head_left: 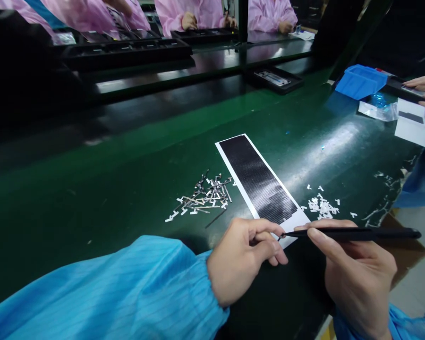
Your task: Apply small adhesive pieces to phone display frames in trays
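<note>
On the bench mat: a label backing sheet at centre, cut foil strips lying left of it, paper scraps right of it; a plastic bin stood beyond them, upper right.

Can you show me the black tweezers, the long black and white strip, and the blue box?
Black tweezers [386, 233]: head view, on the handle.
Black and white strip [258, 179]: head view, on the black middle.
Blue plastic box [360, 84]: head view, on its side wall.

The green surface shines glossy, the black strip on white paper looks matt, the slim black plastic tool smooth.
</note>
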`<control>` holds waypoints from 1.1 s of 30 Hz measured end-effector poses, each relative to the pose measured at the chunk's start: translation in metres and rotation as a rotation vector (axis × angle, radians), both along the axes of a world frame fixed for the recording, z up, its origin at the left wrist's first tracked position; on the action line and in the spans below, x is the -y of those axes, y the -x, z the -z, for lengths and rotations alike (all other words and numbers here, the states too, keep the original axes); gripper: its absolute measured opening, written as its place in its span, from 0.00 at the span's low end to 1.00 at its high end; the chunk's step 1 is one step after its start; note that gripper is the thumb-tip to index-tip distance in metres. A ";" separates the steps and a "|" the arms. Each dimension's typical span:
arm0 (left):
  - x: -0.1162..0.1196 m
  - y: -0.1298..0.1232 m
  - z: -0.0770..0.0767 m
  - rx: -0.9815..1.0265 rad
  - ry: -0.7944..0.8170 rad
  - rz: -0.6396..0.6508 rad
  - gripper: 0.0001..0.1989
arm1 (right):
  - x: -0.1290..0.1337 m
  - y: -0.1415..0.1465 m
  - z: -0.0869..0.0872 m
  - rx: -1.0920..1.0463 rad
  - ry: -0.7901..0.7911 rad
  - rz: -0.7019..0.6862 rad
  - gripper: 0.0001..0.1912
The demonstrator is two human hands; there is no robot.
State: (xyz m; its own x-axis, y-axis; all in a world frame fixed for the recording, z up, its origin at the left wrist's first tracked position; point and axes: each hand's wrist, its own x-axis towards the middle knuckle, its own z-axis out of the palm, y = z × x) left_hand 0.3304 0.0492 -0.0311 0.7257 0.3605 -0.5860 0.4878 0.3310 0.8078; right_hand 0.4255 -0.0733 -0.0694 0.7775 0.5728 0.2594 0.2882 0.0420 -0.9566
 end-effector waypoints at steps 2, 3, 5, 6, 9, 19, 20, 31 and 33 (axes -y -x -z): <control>0.000 0.000 -0.001 0.003 0.004 0.008 0.07 | 0.000 0.000 0.000 -0.005 0.002 -0.003 0.04; 0.000 0.000 -0.001 0.008 0.006 0.010 0.07 | 0.000 0.000 0.000 -0.004 0.004 0.000 0.04; 0.000 0.000 -0.001 0.006 0.001 0.009 0.08 | -0.001 0.000 0.000 -0.005 0.008 0.005 0.03; 0.000 0.000 -0.001 0.005 -0.003 0.008 0.08 | -0.001 0.000 0.000 -0.002 0.012 0.005 0.03; -0.001 -0.001 -0.001 -0.006 -0.005 0.001 0.09 | 0.000 -0.001 0.000 0.035 0.015 0.001 0.03; -0.001 -0.001 0.000 -0.003 -0.009 0.006 0.11 | 0.001 -0.001 0.000 0.083 0.027 -0.012 0.04; 0.000 -0.001 0.000 0.000 -0.007 0.006 0.11 | 0.001 -0.001 -0.001 0.088 0.033 -0.011 0.04; -0.001 0.000 0.001 0.002 0.006 0.009 0.06 | -0.001 0.000 0.001 0.029 -0.018 -0.012 0.05; -0.001 0.000 0.000 -0.015 0.008 0.005 0.05 | -0.001 0.000 0.001 0.022 -0.016 -0.001 0.04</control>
State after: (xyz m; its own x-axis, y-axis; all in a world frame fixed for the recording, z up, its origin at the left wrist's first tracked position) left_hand 0.3304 0.0506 -0.0307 0.7185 0.3523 -0.5997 0.5017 0.3345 0.7977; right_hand 0.4251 -0.0723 -0.0704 0.7710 0.5693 0.2854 0.3093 0.0571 -0.9493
